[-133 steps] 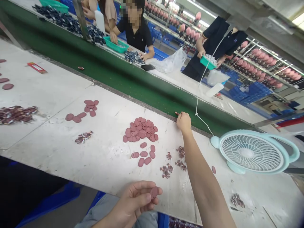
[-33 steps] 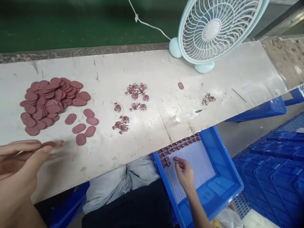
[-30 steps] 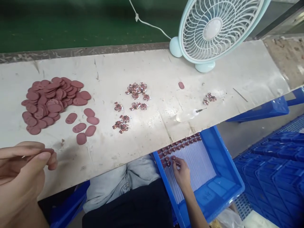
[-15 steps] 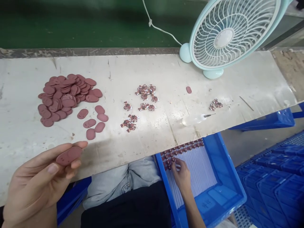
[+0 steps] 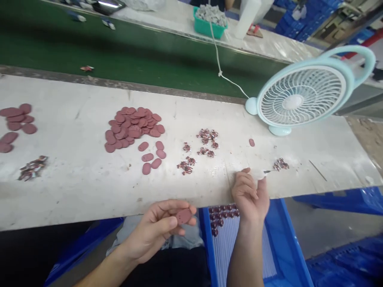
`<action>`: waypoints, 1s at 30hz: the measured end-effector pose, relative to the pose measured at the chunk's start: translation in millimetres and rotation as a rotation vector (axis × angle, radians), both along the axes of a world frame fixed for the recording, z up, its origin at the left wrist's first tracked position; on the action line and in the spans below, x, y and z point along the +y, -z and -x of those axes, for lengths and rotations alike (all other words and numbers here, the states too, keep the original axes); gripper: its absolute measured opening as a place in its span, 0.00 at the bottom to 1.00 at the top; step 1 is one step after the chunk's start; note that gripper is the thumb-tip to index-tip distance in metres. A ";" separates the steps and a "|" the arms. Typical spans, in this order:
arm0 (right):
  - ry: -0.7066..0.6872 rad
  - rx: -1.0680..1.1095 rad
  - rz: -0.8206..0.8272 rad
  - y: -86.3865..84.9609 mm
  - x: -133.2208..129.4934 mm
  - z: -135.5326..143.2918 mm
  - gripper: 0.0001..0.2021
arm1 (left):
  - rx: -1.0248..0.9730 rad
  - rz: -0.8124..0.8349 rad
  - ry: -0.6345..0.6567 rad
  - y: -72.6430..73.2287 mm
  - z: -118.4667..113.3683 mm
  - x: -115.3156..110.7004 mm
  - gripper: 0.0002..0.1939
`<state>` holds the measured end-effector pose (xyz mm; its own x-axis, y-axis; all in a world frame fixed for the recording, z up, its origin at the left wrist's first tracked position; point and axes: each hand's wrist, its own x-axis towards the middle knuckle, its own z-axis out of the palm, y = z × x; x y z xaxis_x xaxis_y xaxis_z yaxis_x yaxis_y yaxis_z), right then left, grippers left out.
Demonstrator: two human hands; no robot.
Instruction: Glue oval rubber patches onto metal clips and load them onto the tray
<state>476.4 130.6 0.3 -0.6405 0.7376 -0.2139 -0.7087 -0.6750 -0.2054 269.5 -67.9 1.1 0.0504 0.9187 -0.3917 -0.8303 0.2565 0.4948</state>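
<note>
I had an oval disc [image 5: 184, 216] in the left hand [image 5: 153, 229], pinched between thumb and fingertips; whether the right hand [image 5: 249, 197] gripped the bottle [image 5: 259, 173], I couldn't tell.

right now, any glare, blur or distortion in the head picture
Head view: brown figures at far left look smeared, the far table shows glare streaks, the fan looks stretched wide, while the maroon oval in the left hand looks fairly sharp.
</note>
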 end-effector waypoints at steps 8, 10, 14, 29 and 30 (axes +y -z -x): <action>0.078 -0.783 -0.348 -40.0 -82.7 44.1 0.17 | -0.100 0.000 -0.074 -0.1 -2.0 0.5 0.15; 0.170 -0.921 -0.491 -42.8 -107.5 59.0 0.15 | -0.096 0.014 -0.074 0.9 -4.6 -0.1 0.15; 0.464 -1.136 -0.661 -39.9 -133.3 83.3 0.15 | -0.093 0.012 -0.083 1.4 -8.7 -2.0 0.16; 0.509 -1.225 -0.837 -34.7 -136.3 88.5 0.08 | -0.134 -0.016 -0.119 6.0 -7.5 -1.2 0.17; 0.370 -1.232 -0.893 -34.5 -136.0 85.7 0.12 | -0.136 -0.016 -0.117 5.8 -7.2 -1.1 0.17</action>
<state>390.7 -5.4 34.8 -0.1689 0.9775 0.1262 0.0985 0.1441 -0.9847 276.7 -69.0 -4.7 -0.0053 0.9277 -0.3733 -0.9137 0.1473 0.3788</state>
